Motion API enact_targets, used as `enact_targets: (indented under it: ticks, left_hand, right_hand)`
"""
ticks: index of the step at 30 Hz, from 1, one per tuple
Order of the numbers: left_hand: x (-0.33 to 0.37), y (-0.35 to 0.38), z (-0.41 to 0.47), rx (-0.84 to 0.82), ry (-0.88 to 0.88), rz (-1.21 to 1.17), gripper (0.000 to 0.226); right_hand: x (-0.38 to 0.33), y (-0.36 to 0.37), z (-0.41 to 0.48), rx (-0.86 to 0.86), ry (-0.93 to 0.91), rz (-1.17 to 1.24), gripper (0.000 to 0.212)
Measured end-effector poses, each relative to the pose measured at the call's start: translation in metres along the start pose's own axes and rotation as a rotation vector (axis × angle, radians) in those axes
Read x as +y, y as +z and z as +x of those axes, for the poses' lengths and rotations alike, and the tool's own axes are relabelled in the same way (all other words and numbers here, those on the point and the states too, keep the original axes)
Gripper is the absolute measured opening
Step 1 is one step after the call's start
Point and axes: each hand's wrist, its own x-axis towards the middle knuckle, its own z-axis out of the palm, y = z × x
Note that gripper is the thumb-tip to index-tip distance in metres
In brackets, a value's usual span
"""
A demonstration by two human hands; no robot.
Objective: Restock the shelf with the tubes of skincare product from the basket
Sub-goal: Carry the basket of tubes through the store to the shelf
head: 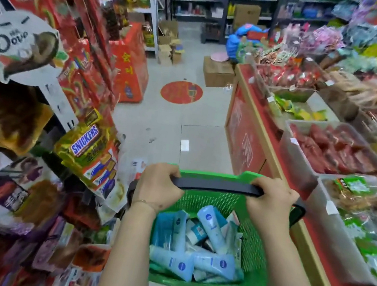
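Our 2 hands curl tight around the black handle (217,186) of the green basket (254,259), the left hand (159,187) at one end and the right hand (268,201) at the other. Just below and between our wrists, pale blue tubes (210,227) lie jumbled in the basket; our forearms hide its side rims, and we cannot count the tubes. Left of the left hand sits a Snickers bag (86,145). Far ahead of both hands, the shelves (225,3) blur beyond reading.
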Motion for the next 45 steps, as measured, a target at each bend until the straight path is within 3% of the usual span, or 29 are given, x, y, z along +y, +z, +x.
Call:
enact_targets:
  ticks: [4,9,14,20,25,31,37,45]
  left_hand:
    - [-0.016,0.007,0.06,0.015,-0.03,-0.022,0.017]
    - [-0.02,0.016,0.147,0.075,-0.032,-0.005,0.004]
    - [-0.012,0.024,0.248,0.061,-0.069,-0.006,0.023]
    - [-0.014,0.028,0.331,0.14,-0.088,-0.013,0.026]
    - [-0.021,0.034,0.391,0.168,-0.097,-0.014,0.032]
    - [-0.038,0.048,0.493,0.131,-0.069,-0.044,0.024]
    - [-0.068,0.047,0.625,0.108,-0.041,-0.068,0.037]
    - [-0.098,0.03,0.775,0.025,0.014,-0.005,0.033]
  right_hand:
    - [0.002,0.043,0.056,-0.035,-0.055,-0.031,0.025]
    - [0.008,0.097,0.14,-0.037,-0.118,-0.033,0.012]
    - [0.013,0.138,0.241,-0.076,-0.126,0.018,0.023]
    - [0.009,0.177,0.331,-0.074,-0.208,0.011,0.024]
    - [0.006,0.215,0.39,-0.056,-0.288,0.012,0.012]
    - [0.003,0.271,0.463,-0.014,-0.238,0.008,0.01]
    - [-0.022,0.342,0.56,0.012,-0.235,0.0,0.01]
    - [-0.056,0.419,0.665,0.019,-0.175,-0.011,0.009]
